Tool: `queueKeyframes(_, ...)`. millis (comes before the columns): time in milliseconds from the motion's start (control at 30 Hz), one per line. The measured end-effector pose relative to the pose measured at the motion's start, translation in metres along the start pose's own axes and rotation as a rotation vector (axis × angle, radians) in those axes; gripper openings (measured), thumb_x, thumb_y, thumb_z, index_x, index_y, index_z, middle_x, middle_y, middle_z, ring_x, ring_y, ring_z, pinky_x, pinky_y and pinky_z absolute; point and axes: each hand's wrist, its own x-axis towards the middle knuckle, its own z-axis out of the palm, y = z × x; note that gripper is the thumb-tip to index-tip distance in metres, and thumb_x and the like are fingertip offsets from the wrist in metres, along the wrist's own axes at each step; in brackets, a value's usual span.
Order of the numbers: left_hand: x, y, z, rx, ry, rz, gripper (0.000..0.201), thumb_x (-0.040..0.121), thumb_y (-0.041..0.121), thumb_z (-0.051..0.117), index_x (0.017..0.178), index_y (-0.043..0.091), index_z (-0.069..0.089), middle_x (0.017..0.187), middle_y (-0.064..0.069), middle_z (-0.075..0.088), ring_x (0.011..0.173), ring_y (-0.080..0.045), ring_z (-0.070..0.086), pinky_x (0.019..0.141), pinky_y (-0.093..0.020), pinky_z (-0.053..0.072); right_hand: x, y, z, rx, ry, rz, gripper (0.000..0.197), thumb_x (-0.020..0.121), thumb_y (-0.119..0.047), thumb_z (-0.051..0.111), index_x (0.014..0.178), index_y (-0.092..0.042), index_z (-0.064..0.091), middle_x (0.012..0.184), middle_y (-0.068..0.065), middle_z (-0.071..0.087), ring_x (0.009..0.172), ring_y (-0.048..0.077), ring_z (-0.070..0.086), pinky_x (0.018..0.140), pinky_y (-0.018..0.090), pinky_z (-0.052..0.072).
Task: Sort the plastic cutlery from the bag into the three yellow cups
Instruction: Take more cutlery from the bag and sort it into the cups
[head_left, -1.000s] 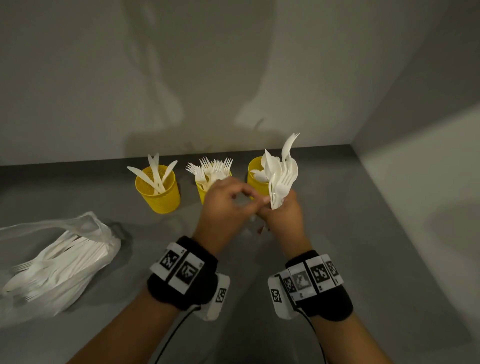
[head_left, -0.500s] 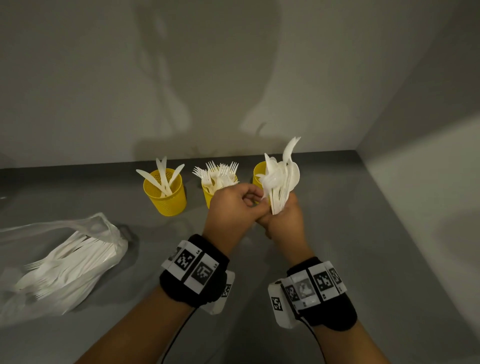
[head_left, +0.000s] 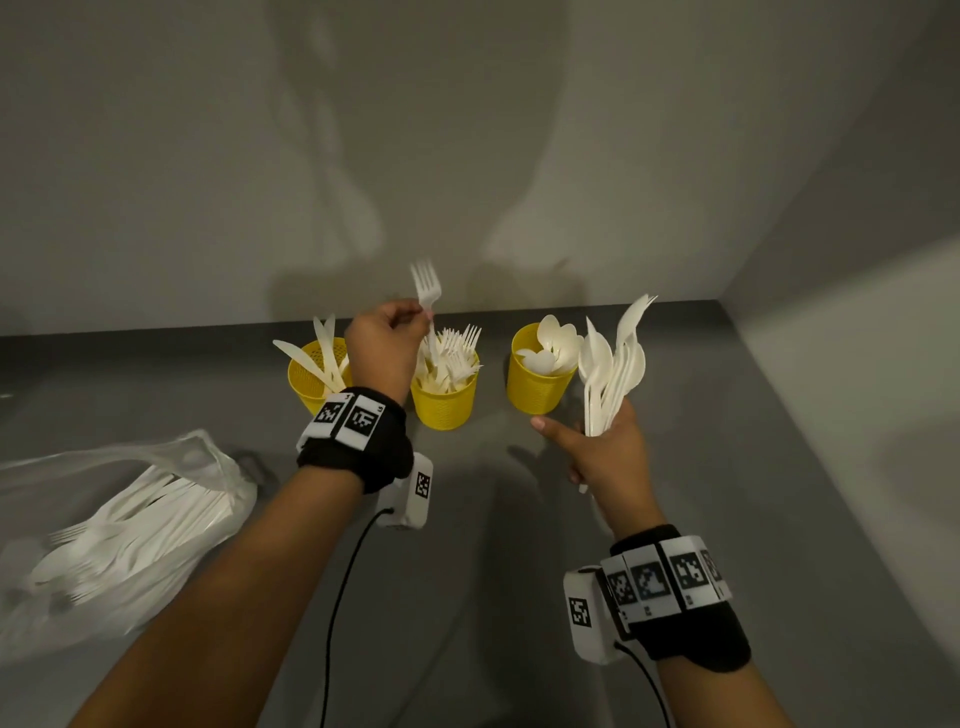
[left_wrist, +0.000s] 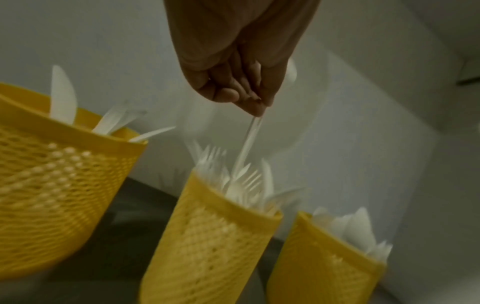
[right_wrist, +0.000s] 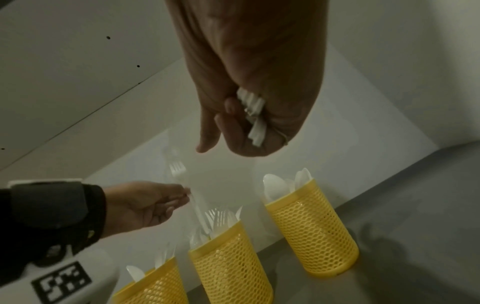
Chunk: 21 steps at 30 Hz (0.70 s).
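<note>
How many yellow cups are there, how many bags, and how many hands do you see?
Yellow cups: 3 (knife cup, fork cup, spoon cup)
Plastic bags: 1
Hands: 2 (left hand, right hand)
Total: 6

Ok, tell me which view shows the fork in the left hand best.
The head view: the fork shows tines-up, pinched by the left hand over the middle cup. The right wrist view shows it blurred; the left wrist view shows only its handle.

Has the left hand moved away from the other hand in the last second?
Yes. The left hand left the right hand, going leftward and back, over the middle cup.
</note>
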Motion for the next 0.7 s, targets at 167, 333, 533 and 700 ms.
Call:
queueKeyframes(167,-0.006,-0.036,0.006,0.400,-0.116,-0.028,0.021,0.077,0.022,0.069,0.094,0.009,0.072,0.099,-0.013,0.070,0.094,-0.028,0.063,0.082,-0.030,0.046,0.000,0.001,0.001,0.033,-0.021,0.013,0.060,0.064,-0.010,0.083,0.114,-0.010,0.050,0.060,0.000,0.044,0.035,0.003,0.040,0.036,0.020,0.036)
queueKeyframes(333,-0.021,-0.038,0.003,0.456,-0.056,0.022,0.059,0.063,0.019,0.080,0.116,0.016,0.056,0.122,-0.013,0.046,0.115,-0.028,0.045,0.097,-0.035,0.037,0.000,-0.001,0.000,0.011,-0.041,0.000,0.061,0.066,-0.012,0.083,0.116,-0.011,0.049,0.059,0.000,0.044,0.034,0.002,0.043,0.036,0.018,0.037)
queueKeyframes(533,-0.084,0.036,0.022,0.036,-0.468,0.051,0.008,0.080,0.019,0.068,0.079,0.027,0.066,0.065,0.019,0.062,0.059,0.008,0.054,0.059,-0.004,0.038,-0.006,-0.006,0.005,-0.025,-0.090,-0.048,0.045,0.068,-0.007,0.080,0.104,-0.012,0.054,0.059,0.000,0.047,0.035,0.003,0.044,0.034,0.017,0.036)
queueKeyframes(700,-0.103,0.043,0.037,-0.082,-0.573,-0.033,0.008,0.077,0.017,0.071,0.084,0.018,0.073,0.057,0.021,0.064,0.053,0.010,0.057,0.054,-0.003,0.040,-0.016,-0.006,0.007,-0.085,-0.090,-0.102,0.048,0.071,-0.010,0.077,0.110,-0.021,0.051,0.077,-0.010,0.058,0.064,0.000,0.060,0.047,0.010,0.042)
